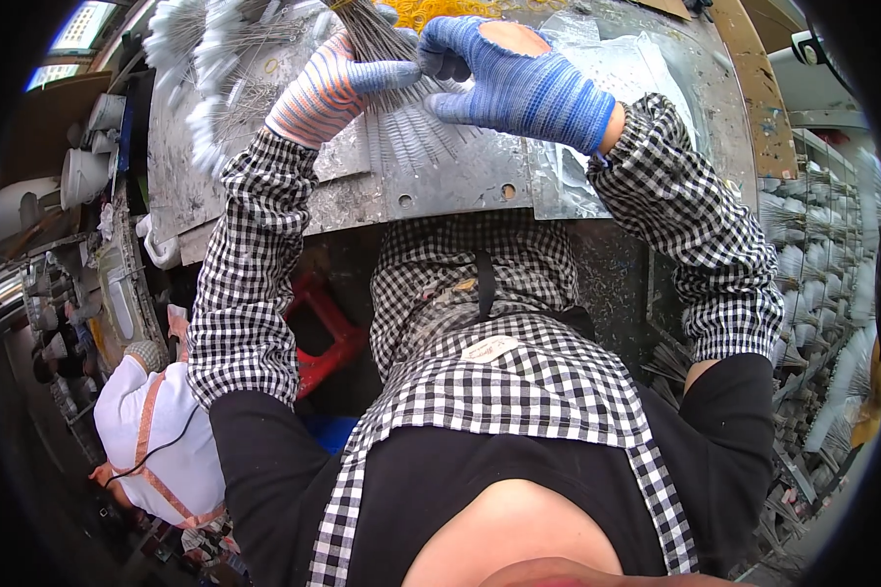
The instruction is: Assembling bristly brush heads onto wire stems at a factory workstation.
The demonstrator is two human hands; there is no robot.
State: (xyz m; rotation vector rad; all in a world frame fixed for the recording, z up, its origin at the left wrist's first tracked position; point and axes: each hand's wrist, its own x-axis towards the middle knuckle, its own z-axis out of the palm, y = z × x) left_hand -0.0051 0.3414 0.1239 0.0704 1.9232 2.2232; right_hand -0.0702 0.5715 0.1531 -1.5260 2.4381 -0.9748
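My left hand (pixel 335 86), in an orange-and-white striped glove with grey fingertips, is closed around a bundle of thin wire-stemmed brushes (pixel 374 37). Its thumb lies across the grey wires. Pale bristle ends fan out below the grip, over the metal tabletop. Close on the bundle's right side is my right hand (pixel 519 83), in a blue knitted glove with a hole over the back. Its fingers curl toward the wires while the thumb stays apart below, and I see nothing held between them. A yellow band-like strip shows at the bundle's top edge.
More white-bristled brushes (pixel 210 73) are heaped at the table's left. Yellow rubber bands (pixel 445 10) lie at the far side, with clear plastic sheeting (pixel 617 73) to the right. Racked brushes (pixel 817 264) stand far right. A red stool (pixel 325 333) is beneath; another person (pixel 162 440) is at left.
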